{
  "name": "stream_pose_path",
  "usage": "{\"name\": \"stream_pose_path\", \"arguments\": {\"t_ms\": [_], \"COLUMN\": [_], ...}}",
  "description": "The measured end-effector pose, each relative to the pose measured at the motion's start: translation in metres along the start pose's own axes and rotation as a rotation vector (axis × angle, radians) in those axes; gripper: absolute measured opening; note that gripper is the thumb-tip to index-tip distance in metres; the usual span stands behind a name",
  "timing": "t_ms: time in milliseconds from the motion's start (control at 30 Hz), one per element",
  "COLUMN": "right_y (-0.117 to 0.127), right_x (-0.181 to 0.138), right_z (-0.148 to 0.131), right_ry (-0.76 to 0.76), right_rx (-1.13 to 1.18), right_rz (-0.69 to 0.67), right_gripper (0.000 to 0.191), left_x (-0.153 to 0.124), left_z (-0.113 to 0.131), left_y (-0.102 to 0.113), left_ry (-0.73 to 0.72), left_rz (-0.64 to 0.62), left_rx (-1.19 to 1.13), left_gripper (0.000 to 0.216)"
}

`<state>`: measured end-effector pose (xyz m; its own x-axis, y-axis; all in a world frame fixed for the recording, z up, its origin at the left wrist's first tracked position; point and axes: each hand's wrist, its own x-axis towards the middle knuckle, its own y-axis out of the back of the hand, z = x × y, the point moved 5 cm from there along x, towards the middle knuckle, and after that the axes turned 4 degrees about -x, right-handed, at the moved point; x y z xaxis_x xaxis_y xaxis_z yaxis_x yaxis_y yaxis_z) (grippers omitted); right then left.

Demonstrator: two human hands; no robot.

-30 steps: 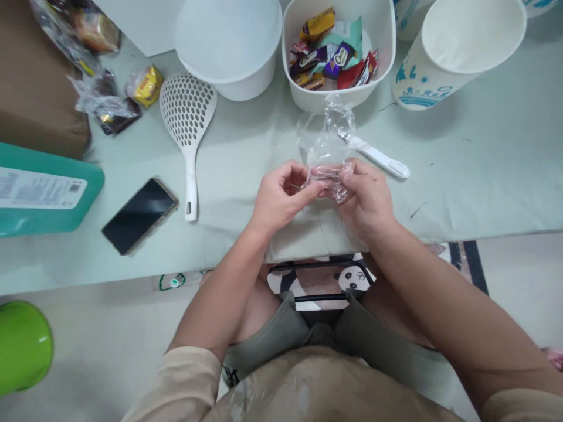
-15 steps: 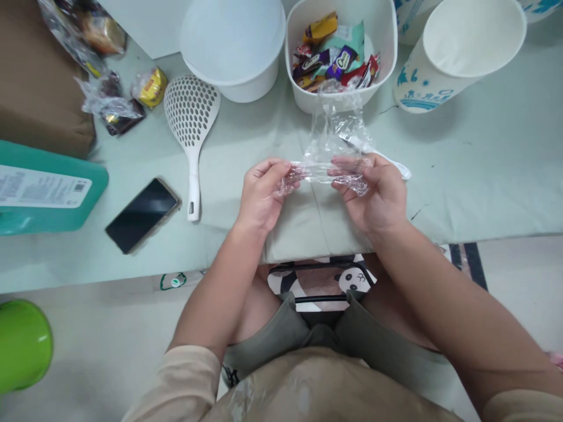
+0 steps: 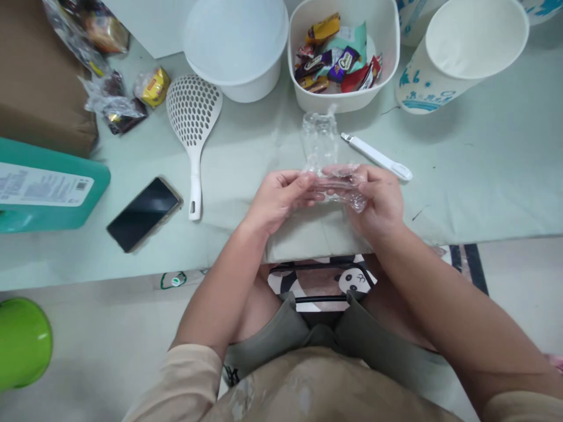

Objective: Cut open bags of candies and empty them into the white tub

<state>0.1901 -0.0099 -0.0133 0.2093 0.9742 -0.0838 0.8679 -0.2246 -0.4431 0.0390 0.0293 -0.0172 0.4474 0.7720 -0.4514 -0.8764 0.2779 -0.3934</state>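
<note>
Both hands meet over the near edge of the pale green table point(image 3: 484, 176). My left hand point(image 3: 277, 199) and my right hand point(image 3: 378, 196) pinch the lower end of a small clear plastic bag point(image 3: 321, 143), fingers closed on the crinkled film. The bag's free end stands up toward a white tub point(image 3: 387, 70) holding several wrapped candies point(image 3: 336, 58). A white clip-like tool point(image 3: 378, 156) lies just right of the bag.
A white slotted scoop point(image 3: 193, 117) and a dark phone point(image 3: 144, 214) lie to the left. Behind stand an overturned white bowl point(image 3: 235, 41), a large paper cup point(image 3: 461, 53), a teal box point(image 3: 44, 190), bagged sweets point(image 3: 114, 99) and a brown box point(image 3: 35, 88). A green object point(image 3: 21, 343) sits on the floor.
Half a second ago my hands had pulled the bag's mouth wide between them; now they are back together and the bag is narrow again.
</note>
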Motion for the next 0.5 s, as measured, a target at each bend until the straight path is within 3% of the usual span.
{"name": "stream_pose_path", "arguments": {"t_ms": [233, 400, 500], "right_y": [0.009, 0.011, 0.017], "right_x": [0.003, 0.008, 0.012], "right_z": [0.002, 0.004, 0.001], "right_ry": [-0.021, -0.106, -0.119], "right_rx": [-0.031, -0.035, -0.054], "right_rz": [0.186, 0.137, 0.157], "right_gripper": [0.025, 0.026, 0.038], "left_x": [0.0, 0.001, 0.001], "left_z": [0.01, 0.015, 0.017], "left_y": [0.008, 0.013, 0.015], "left_ry": [-0.258, -0.39, -0.393], "left_rz": [0.166, 0.148, 0.098], "left_rx": [0.136, 0.282, 0.34], "left_gripper": [0.051, 0.054, 0.056]}}
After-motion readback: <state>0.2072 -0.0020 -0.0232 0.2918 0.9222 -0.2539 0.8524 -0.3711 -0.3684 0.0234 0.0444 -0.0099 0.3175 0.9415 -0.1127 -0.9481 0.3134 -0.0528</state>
